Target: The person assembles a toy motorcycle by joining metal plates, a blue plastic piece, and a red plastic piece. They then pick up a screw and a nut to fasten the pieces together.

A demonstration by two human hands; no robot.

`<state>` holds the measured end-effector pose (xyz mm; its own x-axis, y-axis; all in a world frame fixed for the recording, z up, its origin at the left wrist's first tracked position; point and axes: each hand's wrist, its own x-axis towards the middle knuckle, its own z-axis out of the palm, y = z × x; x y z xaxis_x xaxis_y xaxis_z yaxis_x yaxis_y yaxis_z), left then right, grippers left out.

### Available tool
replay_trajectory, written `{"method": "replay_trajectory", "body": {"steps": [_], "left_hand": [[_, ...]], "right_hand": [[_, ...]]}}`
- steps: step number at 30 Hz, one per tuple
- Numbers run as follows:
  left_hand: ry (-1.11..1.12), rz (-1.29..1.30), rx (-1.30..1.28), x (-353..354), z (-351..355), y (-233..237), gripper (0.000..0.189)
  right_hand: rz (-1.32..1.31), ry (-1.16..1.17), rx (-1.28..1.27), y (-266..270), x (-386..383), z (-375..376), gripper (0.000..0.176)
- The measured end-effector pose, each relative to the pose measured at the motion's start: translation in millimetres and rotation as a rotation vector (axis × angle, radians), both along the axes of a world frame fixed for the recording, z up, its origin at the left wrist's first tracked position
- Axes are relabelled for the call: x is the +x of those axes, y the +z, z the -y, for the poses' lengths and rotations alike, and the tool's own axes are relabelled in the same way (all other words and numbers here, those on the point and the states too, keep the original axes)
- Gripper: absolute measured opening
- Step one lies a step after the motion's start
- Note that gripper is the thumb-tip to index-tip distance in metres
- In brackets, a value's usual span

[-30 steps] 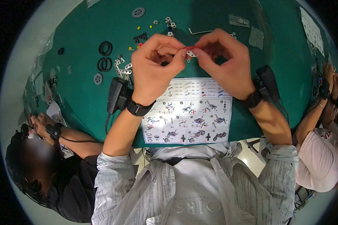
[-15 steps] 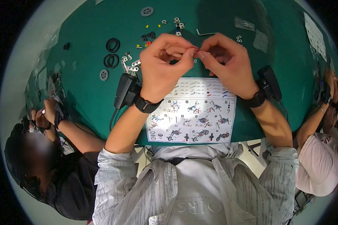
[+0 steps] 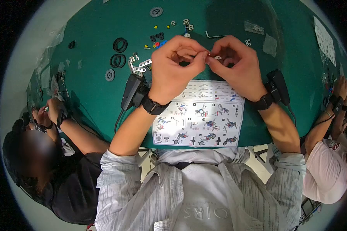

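Above the green tabletop (image 3: 92, 88), well in from its near edge, holds the left hand (image 3: 177, 73) and the right hand (image 3: 237, 73) fingertip to fingertip. Pinches a small red piece (image 3: 209, 54) between the two, each grip nearly closed at thumb and forefinger. Shows a small, silver, round-ended metal piece (image 3: 217, 57) just beside, above the right thumb; cannot tell whether joined to the red. Along the near edge, displays a white printed paper sheet (image 3: 198, 127). Toward the left edge, bears silver perforated metal strips (image 3: 139, 69) and black rubber rings (image 3: 114, 46); toward the far edge, a silver L-shaped key (image 3: 214, 36).
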<state>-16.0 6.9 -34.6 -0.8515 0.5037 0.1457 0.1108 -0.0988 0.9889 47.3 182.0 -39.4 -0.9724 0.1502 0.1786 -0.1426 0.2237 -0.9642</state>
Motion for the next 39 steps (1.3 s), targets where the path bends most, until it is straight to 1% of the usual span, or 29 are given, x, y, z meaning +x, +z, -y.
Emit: {"method": "replay_trajectory", "body": {"steps": [5, 8, 13, 19, 26, 29, 31, 34, 37, 39], "left_hand": [[0.007, 0.137, 0.022, -2.4, 0.5, 3.2, 0.013], [-0.048, 0.182, 0.044, -5.5, 2.4, 0.4, 0.012], [-0.052, 0.143, -0.001, -5.5, 3.6, 1.4, 0.011], [-0.034, 0.157, 0.000, -7.0, 4.5, 5.0, 0.010], [-0.042, 0.164, 0.029, -9.4, 4.5, 1.8, 0.011], [-0.037, 0.103, 0.027, -6.8, 2.7, 0.5, 0.008], [-0.036, 0.102, 0.031, -6.7, 2.6, 0.0, 0.008], [-0.036, 0.152, 0.054, -7.0, 2.8, 3.3, 0.010], [-0.034, 0.174, 0.053, -7.3, 3.5, 3.6, 0.012], [-0.033, 0.165, 0.042, -6.9, 3.3, 2.6, 0.012]], "right_hand": [[-0.064, -0.014, 0.066, 3.0, -0.3, 0.8, 0.018], [-0.064, -0.005, 0.075, 1.0, -0.2, 0.2, 0.019], [-0.058, 0.017, 0.114, 2.5, -1.3, -2.1, 0.021], [-0.132, 0.058, 0.157, 7.9, -2.7, -10.0, 0.020], [-0.191, 0.016, 0.114, 6.1, -4.1, -12.4, 0.023], [-0.198, -0.019, 0.102, 7.8, -2.8, -9.6, 0.027], [-0.216, -0.055, 0.111, 9.7, -2.2, -8.9, 0.030], [-0.254, -0.097, 0.225, 10.1, -1.1, -9.8, 0.032], [-0.246, -0.065, 0.179, 12.6, -0.7, -7.1, 0.030], [-0.173, 0.002, 0.078, 8.8, -0.9, -7.6, 0.028]]}}
